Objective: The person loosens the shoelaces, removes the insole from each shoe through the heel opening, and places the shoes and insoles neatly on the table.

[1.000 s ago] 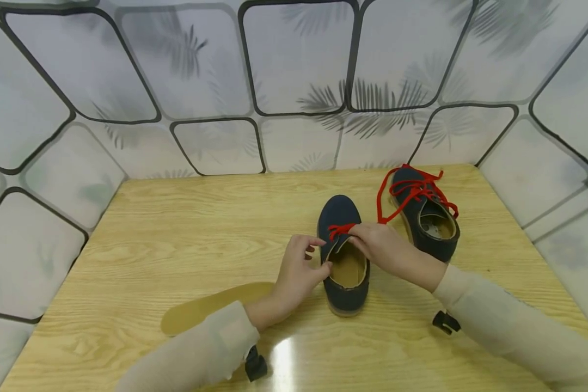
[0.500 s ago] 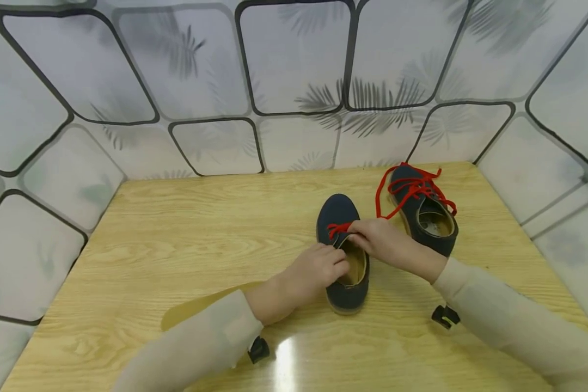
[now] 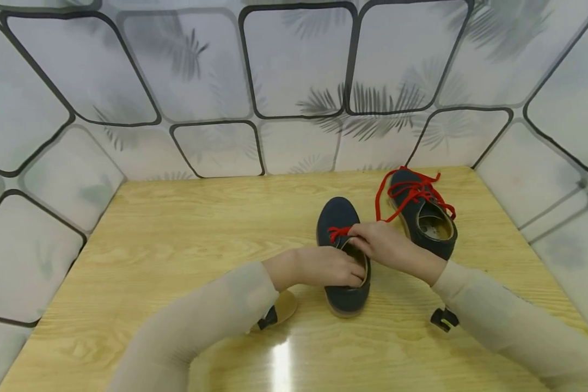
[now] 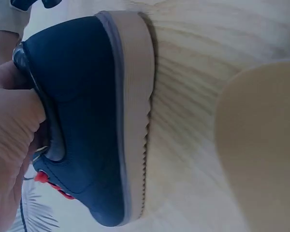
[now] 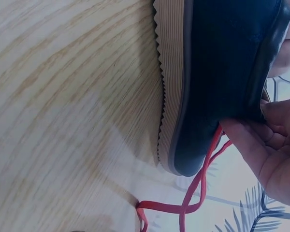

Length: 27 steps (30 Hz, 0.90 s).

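Note:
A navy shoe (image 3: 340,215) with red laces (image 3: 340,233) stands on the table, toe pointing away from me. My left hand (image 3: 330,267) reaches over its near side, the fingers dipping into the opening, where the tips are hidden. In the left wrist view the shoe (image 4: 82,96) shows its side and pale ridged sole. My right hand (image 3: 377,242) pinches the edge of the opening beside the laces; the right wrist view has the thumb and fingers of that hand (image 5: 275,150) at this edge.
A second navy shoe (image 3: 428,228) with long loose red laces (image 3: 414,188) stands at the back right. A flat tan insole (image 3: 286,305) lies partly under my left forearm. Patterned fabric walls (image 3: 299,144) border the wooden table (image 3: 201,228).
My left hand has moved from the shoe's left edge over its opening, and its fingers have gone inside. The right hand keeps its hold on the edge. The shoe has barely moved.

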Tool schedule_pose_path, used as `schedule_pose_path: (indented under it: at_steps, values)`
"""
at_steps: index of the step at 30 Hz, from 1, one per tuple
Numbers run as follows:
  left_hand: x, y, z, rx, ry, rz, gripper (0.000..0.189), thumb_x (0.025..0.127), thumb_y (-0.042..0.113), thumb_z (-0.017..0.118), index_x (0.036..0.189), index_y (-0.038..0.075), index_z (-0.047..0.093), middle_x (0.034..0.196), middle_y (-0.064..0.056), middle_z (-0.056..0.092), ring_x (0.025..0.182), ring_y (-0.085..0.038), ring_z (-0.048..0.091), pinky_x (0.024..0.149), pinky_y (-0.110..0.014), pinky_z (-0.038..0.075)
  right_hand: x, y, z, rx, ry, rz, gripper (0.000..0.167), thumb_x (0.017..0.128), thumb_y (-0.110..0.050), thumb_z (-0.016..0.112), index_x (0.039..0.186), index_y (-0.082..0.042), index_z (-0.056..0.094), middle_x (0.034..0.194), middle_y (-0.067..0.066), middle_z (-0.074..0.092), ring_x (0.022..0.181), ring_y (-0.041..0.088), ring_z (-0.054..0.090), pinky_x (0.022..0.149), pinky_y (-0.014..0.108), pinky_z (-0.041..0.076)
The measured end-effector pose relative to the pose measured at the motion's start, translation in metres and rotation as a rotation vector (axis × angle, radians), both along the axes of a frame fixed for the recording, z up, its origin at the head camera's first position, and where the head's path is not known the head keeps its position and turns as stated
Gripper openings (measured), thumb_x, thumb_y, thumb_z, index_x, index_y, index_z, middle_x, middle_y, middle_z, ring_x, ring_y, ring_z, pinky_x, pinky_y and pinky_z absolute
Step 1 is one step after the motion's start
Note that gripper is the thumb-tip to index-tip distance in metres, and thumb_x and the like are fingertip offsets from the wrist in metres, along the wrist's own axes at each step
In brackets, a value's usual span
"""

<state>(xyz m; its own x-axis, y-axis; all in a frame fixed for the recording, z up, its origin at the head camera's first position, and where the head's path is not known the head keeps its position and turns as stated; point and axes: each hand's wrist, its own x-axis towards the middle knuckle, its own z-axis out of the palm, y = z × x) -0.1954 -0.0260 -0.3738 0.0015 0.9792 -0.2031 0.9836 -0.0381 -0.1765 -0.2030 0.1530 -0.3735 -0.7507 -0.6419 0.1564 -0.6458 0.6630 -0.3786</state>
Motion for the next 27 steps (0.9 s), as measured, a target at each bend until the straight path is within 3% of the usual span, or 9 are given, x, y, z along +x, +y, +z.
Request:
schedule_pose_path:
  at_steps: [4, 10, 21, 27]
  values:
    - [-0.003, 0.005, 0.001, -0.092, -0.032, 0.005, 0.028, 0.098, 0.014, 0.049, 0.124, 0.014, 0.059, 0.127, 0.005, 0.053, 0.116, -0.009, 0.049, 0.09, -0.016, 0.043, -0.002, 0.003, -0.001, -0.031, -0.058, 0.019, 0.004, 0.089, -0.007, 0.062, 0.087, -0.006, 0.065, 0.073, 0.0, 0.062, 0.054, 0.003, 0.044, 0.05, 0.021, 0.037]
    - [-0.006, 0.01, 0.002, -0.153, -0.032, -0.005, 0.032, 0.099, 0.012, 0.047, 0.131, 0.013, 0.054, 0.129, 0.003, 0.05, 0.118, -0.01, 0.047, 0.095, -0.017, 0.04, -0.003, 0.004, 0.002, -0.018, -0.088, 0.028, 0.005, 0.09, -0.009, 0.062, 0.087, -0.007, 0.065, 0.072, 0.0, 0.062, 0.053, 0.003, 0.043, 0.049, 0.021, 0.036]
    - [-0.01, 0.019, -0.001, -0.189, 0.02, -0.03, 0.034, 0.1, 0.013, 0.045, 0.133, 0.014, 0.053, 0.134, 0.002, 0.049, 0.123, -0.012, 0.044, 0.1, -0.02, 0.038, -0.005, 0.004, 0.003, 0.019, -0.089, 0.03, 0.005, 0.09, -0.009, 0.061, 0.087, -0.007, 0.065, 0.074, 0.0, 0.063, 0.055, 0.004, 0.045, 0.05, 0.021, 0.037]
    - [-0.009, 0.019, -0.003, -0.197, 0.067, -0.046, 0.031, 0.1, 0.014, 0.044, 0.129, 0.015, 0.056, 0.134, 0.001, 0.046, 0.121, -0.013, 0.043, 0.093, -0.019, 0.043, -0.003, 0.006, 0.003, 0.025, -0.09, 0.03, 0.005, 0.091, -0.01, 0.061, 0.088, -0.008, 0.065, 0.075, 0.0, 0.063, 0.055, 0.004, 0.046, 0.05, 0.021, 0.037]
